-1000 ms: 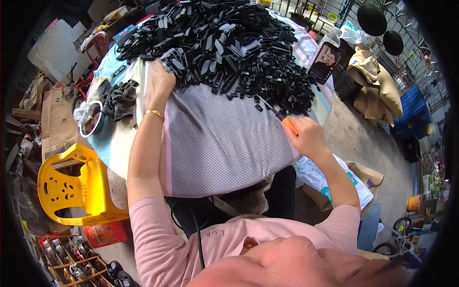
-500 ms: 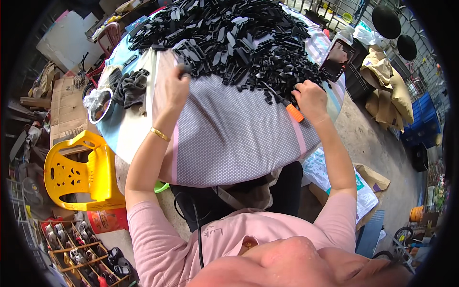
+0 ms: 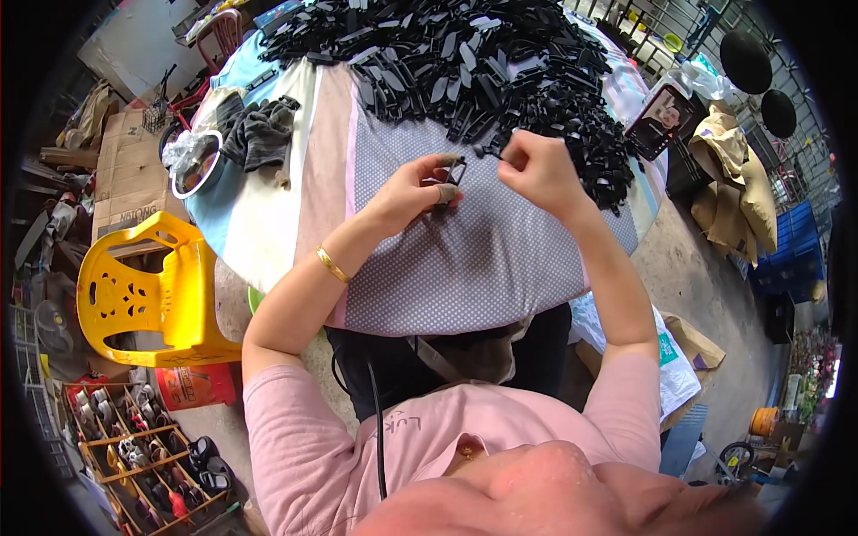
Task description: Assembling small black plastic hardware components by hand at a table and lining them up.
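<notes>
- Left hand [image 3: 413, 189]: fingers clamped on a small black plastic frame piece [image 3: 450, 179], held just above the dotted cloth [image 3: 483, 259] on the table.
- Right hand [image 3: 536, 170]: fingers pinched together at the piece's right edge.
- Heap of black plastic parts [image 3: 474, 62] lies just beyond both hands.

A heap of plastic parts [image 3: 465, 62] lies on the table [image 3: 268, 241] beyond both hands, chair [image 3: 143, 286] at left.

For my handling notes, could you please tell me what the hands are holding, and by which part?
The left hand pinches a small black plastic frame piece by its lower left edge. The right hand is closed in a fist at the piece's right side; its grip is hidden.
</notes>
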{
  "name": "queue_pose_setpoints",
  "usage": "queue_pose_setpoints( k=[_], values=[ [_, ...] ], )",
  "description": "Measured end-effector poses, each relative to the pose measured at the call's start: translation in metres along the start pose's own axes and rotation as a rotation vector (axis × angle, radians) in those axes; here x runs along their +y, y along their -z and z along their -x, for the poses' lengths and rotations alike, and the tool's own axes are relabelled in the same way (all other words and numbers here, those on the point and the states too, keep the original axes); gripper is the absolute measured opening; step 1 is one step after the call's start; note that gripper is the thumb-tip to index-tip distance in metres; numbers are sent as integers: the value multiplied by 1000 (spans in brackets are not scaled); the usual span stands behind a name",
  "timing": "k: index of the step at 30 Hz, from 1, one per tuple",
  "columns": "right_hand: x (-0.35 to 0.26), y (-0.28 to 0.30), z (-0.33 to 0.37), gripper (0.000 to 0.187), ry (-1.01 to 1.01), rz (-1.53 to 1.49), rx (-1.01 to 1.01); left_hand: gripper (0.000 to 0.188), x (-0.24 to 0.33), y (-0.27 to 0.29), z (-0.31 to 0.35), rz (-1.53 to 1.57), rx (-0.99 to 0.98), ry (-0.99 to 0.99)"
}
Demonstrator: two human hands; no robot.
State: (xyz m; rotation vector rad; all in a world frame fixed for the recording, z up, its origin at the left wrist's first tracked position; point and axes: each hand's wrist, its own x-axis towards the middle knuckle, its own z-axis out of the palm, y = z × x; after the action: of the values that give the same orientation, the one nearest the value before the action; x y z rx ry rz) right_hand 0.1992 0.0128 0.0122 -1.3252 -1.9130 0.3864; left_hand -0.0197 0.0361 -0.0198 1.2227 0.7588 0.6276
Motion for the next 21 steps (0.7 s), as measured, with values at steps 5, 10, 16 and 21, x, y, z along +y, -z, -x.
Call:
queue_pose_setpoints(
  k=[5, 10, 16, 21],
  values=[
    [-1, -45, -6, 10, 57, -171, -95, 44, -1, 7, 21, 37, 133, -211],
    [5, -60, 13, 16, 280, -67, 38, 37, -11, 37, 91, -828, 344, -445],
    [3, -58, 17, 18, 439, 170, 47, 36, -28, 42, 122, -1260, 456, -364],
    [0, -57, 20, 18, 435, 236, -1, 34, -40, 49, 157, -1298, 668, -200]
  ],
)
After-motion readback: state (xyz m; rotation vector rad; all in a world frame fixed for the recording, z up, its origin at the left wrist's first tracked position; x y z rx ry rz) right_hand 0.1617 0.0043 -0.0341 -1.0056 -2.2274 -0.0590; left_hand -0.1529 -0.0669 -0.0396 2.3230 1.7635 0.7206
